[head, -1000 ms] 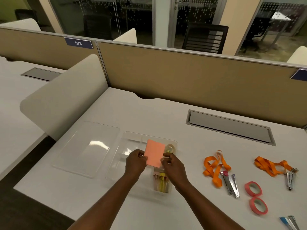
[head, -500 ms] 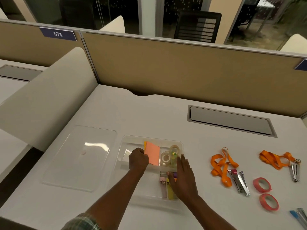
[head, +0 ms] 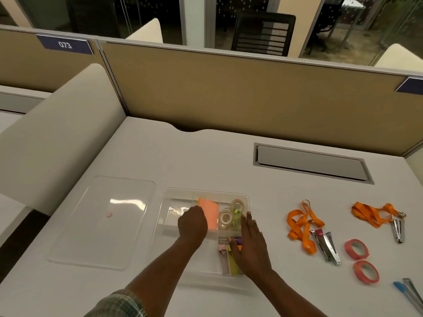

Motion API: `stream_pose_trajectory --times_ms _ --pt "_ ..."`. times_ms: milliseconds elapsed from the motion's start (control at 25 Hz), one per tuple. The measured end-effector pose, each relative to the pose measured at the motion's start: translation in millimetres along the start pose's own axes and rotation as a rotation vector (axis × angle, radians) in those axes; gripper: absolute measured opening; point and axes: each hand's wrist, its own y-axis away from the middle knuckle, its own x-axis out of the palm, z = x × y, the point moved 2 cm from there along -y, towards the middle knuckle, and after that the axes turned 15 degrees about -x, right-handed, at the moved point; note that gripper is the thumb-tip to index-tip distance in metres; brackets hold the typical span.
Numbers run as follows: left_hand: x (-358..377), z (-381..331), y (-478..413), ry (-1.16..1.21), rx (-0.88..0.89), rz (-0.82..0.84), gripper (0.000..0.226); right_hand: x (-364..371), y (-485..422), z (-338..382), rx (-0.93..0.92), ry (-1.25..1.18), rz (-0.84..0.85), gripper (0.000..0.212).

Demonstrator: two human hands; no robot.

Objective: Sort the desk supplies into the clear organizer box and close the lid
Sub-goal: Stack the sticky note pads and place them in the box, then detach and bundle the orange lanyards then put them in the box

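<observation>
The clear organizer box (head: 167, 197) sits on the white desk with its lid (head: 103, 220) lying flat to its left. My left hand (head: 192, 223) is inside the box, closed on an orange pad of sticky notes (head: 211, 211) that leans in a middle compartment. My right hand (head: 250, 245) rests flat, fingers apart, on the box's right side. Clear tape rolls (head: 231, 213) fill the far right compartment. Small coloured supplies (head: 225, 252) lie in the near right compartment, partly hidden by my right hand.
Right of the box lie two orange lanyards (head: 299, 223) (head: 375, 212), metal staplers (head: 326, 244) (head: 398, 228), two pink tape rolls (head: 357, 249) (head: 366, 274) and a blue-handled tool (head: 409, 294) at the edge. A cable hatch (head: 311, 163) and tan partition (head: 229, 92) stand behind.
Both hands held the orange pad above the box a second ago. My left hand has lowered it into a compartment, and my right hand has let go and settled on the box's right side.
</observation>
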Motion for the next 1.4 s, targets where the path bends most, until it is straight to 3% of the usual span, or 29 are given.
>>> stream_pose_trajectory --times_ms 120,240,320,760,1080,1240,1400 --pt "1.0 -6.0 2.8 -0.180 0.173 -0.084 0.052 -2.6 0.2 0.9 -0.001 -0.013 0.006 0.080" --pt "-4.0 -11.1 5.0 -0.214 0.235 -0.064 0.036 -8.1 0.1 1.8 -0.019 -0.035 0.004 0.080" --pt "-8.3 -16.9 8.6 -0.188 0.248 -0.061 0.026 -13.0 0.6 1.1 -0.037 -0.069 0.006 0.079" --pt "-1.7 -107.2 78.5 0.041 0.469 -0.065 0.037 -45.8 37.6 -47.9 -0.022 -0.062 -0.019 0.072" --pt "45.9 -169.7 141.5 -0.039 0.708 0.189 0.048 -83.9 92.5 -139.6 0.106 0.100 0.035 0.064" --pt "69.1 -203.6 167.2 -0.053 0.730 0.349 0.061 -94.6 110.2 -174.0 0.084 -0.006 0.127 0.063" --pt "88.5 -229.3 178.2 -0.105 0.692 0.397 0.063 -107.5 122.2 -193.7 0.052 -0.088 0.121 0.057"
